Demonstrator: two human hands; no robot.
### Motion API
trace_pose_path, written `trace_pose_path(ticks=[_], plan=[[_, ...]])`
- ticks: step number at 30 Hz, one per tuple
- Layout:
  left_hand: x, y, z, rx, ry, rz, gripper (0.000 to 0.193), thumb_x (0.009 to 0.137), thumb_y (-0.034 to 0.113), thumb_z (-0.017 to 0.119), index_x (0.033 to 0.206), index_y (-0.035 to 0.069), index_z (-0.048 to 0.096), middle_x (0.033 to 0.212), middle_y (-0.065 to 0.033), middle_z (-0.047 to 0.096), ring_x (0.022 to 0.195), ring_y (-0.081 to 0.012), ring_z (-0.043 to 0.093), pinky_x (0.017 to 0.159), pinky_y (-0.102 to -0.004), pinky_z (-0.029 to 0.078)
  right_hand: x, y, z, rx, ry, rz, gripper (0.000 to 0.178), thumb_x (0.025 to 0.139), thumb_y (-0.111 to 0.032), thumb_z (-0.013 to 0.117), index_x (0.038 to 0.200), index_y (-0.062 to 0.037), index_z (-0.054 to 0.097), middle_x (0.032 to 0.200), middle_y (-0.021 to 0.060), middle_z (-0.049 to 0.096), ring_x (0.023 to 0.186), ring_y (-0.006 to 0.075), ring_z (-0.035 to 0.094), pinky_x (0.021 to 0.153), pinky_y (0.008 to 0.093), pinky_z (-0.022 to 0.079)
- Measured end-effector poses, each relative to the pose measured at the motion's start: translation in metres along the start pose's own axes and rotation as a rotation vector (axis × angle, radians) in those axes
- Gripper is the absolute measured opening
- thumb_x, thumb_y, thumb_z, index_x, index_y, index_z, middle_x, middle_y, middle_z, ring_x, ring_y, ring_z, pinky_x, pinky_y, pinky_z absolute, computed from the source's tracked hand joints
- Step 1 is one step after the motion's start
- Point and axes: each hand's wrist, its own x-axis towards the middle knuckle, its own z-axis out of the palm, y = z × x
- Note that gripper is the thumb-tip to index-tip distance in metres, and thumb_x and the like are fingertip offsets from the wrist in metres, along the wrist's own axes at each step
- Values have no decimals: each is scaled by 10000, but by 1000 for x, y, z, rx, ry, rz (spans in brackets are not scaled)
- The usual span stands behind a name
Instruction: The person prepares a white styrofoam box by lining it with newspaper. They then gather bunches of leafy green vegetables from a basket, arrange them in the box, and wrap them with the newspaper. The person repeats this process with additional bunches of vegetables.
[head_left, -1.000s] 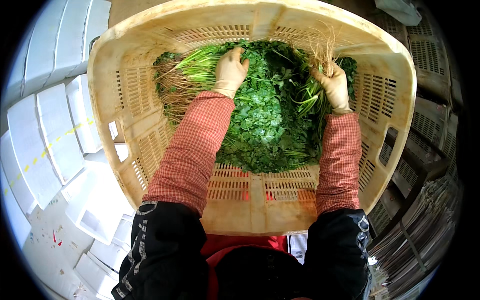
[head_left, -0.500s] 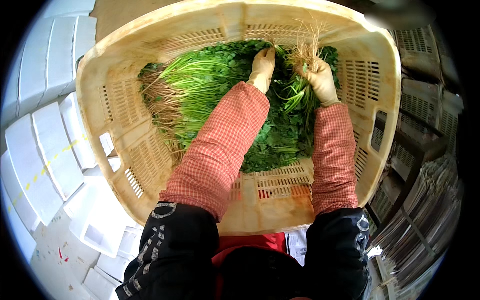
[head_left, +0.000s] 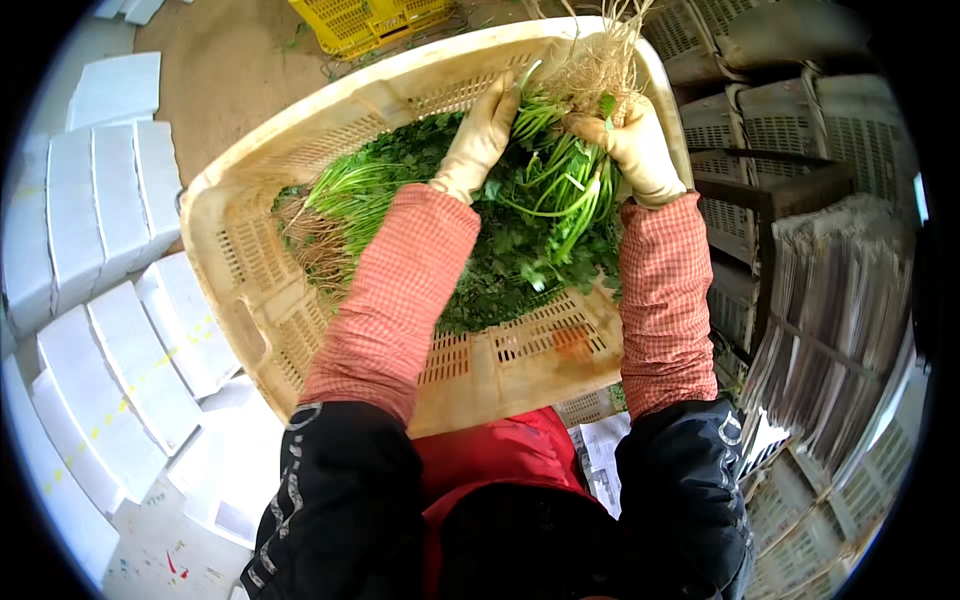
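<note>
My right hand [head_left: 635, 150], in a pale rubber glove, is closed round a bunch of leafy greens [head_left: 575, 195]. Its tangled pale roots [head_left: 600, 70] point up past the far rim of a cream plastic crate [head_left: 345, 88], while stalks and leaves hang down. My left hand [head_left: 482, 135], gloved likewise, is just left of the bunch with fingers drawn together; a green stalk [head_left: 529, 72] shows at its fingertips. More leafy greens [head_left: 375, 175] lie below both hands in the crate, with brown roots [head_left: 310, 240] toward its left wall.
White foam boxes [head_left: 110, 180] stand in rows on the left. A yellow crate [head_left: 370, 22] sits on the brown floor at the far side. To the right are stacked slotted crates [head_left: 860, 125], a dark frame [head_left: 790, 190] and a strapped paper stack [head_left: 840, 300].
The bunch in my right hand has been raised and pulled clear of the greens below. My left hand has moved left. The view has shifted, bringing the yellow crate into sight.
</note>
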Motion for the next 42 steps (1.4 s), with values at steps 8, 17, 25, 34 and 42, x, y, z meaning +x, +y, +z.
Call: trace_pose_path(ticks=[8,17,25,34,42], plan=[[-11,155,-36,757,-232,574,268,870,243,651,1077,75,674,1257,-183,543,1148,-327,517,987,-436,414,-75,-104,-9,-211,-64,-143,364,817,-176,718,1127,-10,624,1104,111,654,952,194,636,909,362,498],[-129,236,8,-144,-980,-14,1104,624,739,675,1385,-13,400,1391,-190,442,1292,-334,419,1083,-429,320,-255,-144,-21,-56,-50,-90,326,769,-264,746,923,12,668,943,149,638,930,262,593,856,389,475],[-214,268,183,-558,-1459,-485,1162,647,398,867,1483,-5,169,1470,-97,341,1354,-192,300,1124,-334,228,-445,-110,-50,549,642,-149,505,658,-97,740,1112,15,550,966,125,651,925,241,629,786,360,531],[-338,362,433,-330,-1489,-383,682,762,140,755,1347,-8,439,1215,-96,594,1107,-178,551,986,-300,417,-669,-134,-158,689,1175,-327,413,751,-152,718,1087,14,545,914,100,641,818,193,644,741,322,543],[-331,389,575,32,-1396,-116,665,736,257,759,1262,-50,492,1140,-181,634,1054,-256,611,944,-333,458,-737,-92,-291,944,1073,-439,373,837,-165,656,1165,-23,550,984,95,658,832,202,667,740,328,568]])
